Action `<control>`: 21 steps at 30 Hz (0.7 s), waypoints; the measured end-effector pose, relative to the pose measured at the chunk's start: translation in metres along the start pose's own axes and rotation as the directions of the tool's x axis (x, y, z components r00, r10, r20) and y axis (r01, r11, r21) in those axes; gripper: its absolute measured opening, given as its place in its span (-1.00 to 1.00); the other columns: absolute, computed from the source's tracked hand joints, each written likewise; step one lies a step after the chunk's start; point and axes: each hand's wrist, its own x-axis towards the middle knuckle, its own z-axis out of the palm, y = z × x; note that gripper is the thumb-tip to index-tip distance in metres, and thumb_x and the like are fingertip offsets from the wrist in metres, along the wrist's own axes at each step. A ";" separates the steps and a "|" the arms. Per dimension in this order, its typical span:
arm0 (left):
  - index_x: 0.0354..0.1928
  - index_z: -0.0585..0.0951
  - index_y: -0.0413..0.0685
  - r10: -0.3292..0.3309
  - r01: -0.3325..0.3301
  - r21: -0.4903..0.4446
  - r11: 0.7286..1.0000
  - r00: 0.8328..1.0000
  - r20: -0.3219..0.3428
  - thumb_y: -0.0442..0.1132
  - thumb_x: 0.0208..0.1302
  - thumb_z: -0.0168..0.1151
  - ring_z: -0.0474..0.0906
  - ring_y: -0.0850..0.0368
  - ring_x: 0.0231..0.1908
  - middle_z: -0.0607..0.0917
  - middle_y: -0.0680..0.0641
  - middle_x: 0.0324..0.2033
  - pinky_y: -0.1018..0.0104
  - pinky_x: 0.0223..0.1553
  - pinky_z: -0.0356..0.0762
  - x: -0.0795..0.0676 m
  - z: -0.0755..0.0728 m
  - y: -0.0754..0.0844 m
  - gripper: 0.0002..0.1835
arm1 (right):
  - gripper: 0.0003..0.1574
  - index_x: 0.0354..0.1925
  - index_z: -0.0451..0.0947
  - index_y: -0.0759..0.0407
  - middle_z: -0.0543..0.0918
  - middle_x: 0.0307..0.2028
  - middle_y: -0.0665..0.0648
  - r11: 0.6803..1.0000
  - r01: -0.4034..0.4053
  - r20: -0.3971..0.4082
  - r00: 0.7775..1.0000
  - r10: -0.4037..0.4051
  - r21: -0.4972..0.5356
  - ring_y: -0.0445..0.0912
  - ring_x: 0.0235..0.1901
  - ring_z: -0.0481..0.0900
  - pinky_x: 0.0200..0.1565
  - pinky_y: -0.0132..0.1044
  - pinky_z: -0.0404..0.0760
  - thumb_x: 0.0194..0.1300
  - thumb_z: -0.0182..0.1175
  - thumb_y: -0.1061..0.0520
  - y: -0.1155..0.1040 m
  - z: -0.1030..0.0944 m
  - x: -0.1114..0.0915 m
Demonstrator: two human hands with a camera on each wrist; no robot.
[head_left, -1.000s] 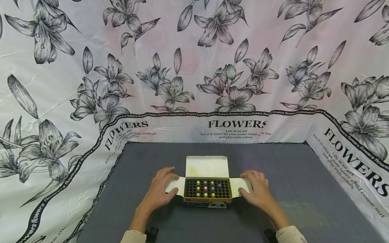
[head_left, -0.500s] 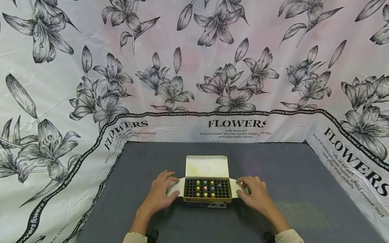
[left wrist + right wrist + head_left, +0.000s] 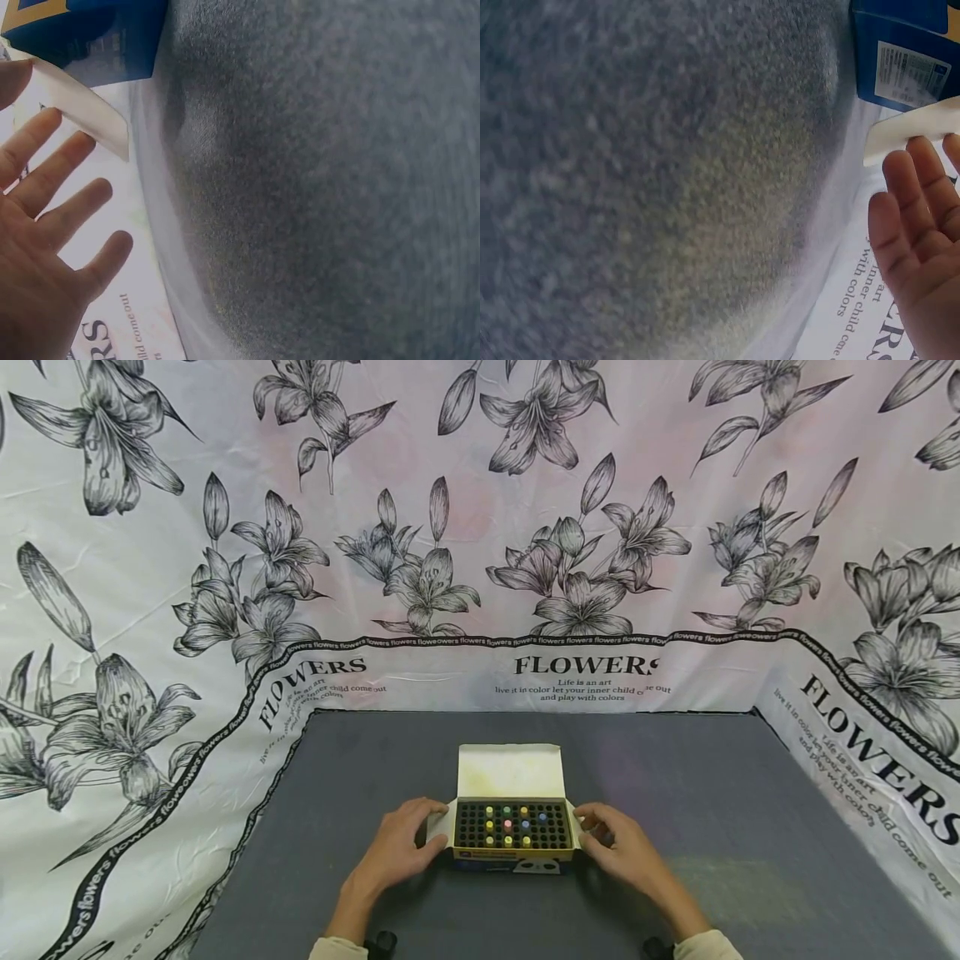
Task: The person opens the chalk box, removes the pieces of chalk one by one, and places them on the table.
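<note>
An open cardboard box point(image 3: 472, 853), yellow and dark blue with a panda-like print in front, sits mid-table. Inside, a black holed insert point(image 3: 472, 831) bears several small yellow, green, pink and blue round-topped pieces. My left hand point(image 3: 401, 843) touches the left side flap point(image 3: 442, 828) with thumb and fingertips, fingers fairly straight in the left wrist view. On the other side, my right hand point(image 3: 618, 843) touches the right side flap point(image 3: 911, 129), its visible fingers extended against the outer face. Both flaps tilt up. The white lid point(image 3: 510, 770) stands raised at the back.
A dark grey table point(image 3: 375, 752) lies under the box. White floral fabric point(image 3: 420, 677) printed with "FLOWERS" rises behind it and along both sides. A faint yellowish patch point(image 3: 731, 889) marks the table at right.
Both hands have moved inward toward the box. The two side flaps have swung upward from lying outspread, and look narrower. The lid and the coloured pieces have stayed put.
</note>
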 end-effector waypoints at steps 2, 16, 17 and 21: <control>0.23 0.61 0.10 -0.009 0.009 -0.019 1.000 1.000 0.017 -0.10 0.40 0.28 0.42 -0.22 0.38 0.62 -0.08 0.25 -0.47 0.28 0.23 0.000 0.001 0.000 -0.61 | -0.62 0.14 0.61 0.07 0.70 -0.13 0.05 0.999 -0.028 0.020 0.999 0.027 0.038 -0.28 -0.29 0.63 -0.26 -0.31 0.61 0.37 0.28 0.18 -0.001 0.001 0.000; 0.30 0.55 0.12 -0.044 0.048 -0.077 0.996 0.997 0.062 -0.13 0.45 0.22 0.37 -0.21 0.43 0.59 -0.07 0.29 -0.31 0.36 0.30 -0.002 0.001 -0.003 -0.58 | -0.63 0.16 0.57 0.09 0.70 -0.12 0.10 0.992 -0.061 0.061 0.997 0.055 0.109 -0.23 -0.28 0.68 -0.26 -0.33 0.64 0.41 0.23 0.19 -0.001 0.010 0.002; 0.30 0.55 0.13 -0.050 0.055 -0.079 0.995 0.997 0.065 -0.13 0.45 0.22 0.38 -0.20 0.43 0.59 -0.06 0.29 -0.29 0.36 0.32 -0.003 0.001 -0.004 -0.58 | -0.64 0.16 0.56 0.10 0.70 -0.12 0.10 0.992 -0.060 0.061 0.997 0.054 0.112 -0.24 -0.28 0.68 -0.26 -0.33 0.64 0.41 0.23 0.19 -0.001 0.010 0.002; 0.30 0.55 0.13 -0.064 0.070 -0.091 0.993 0.996 0.066 -0.14 0.44 0.23 0.42 -0.19 0.40 0.59 -0.06 0.29 -0.27 0.34 0.36 -0.004 -0.002 -0.004 -0.58 | -0.64 0.16 0.56 0.14 0.69 -0.13 0.14 0.991 -0.051 0.066 0.997 0.043 0.127 -0.24 -0.29 0.67 -0.26 -0.32 0.64 0.42 0.21 0.20 -0.002 0.012 0.003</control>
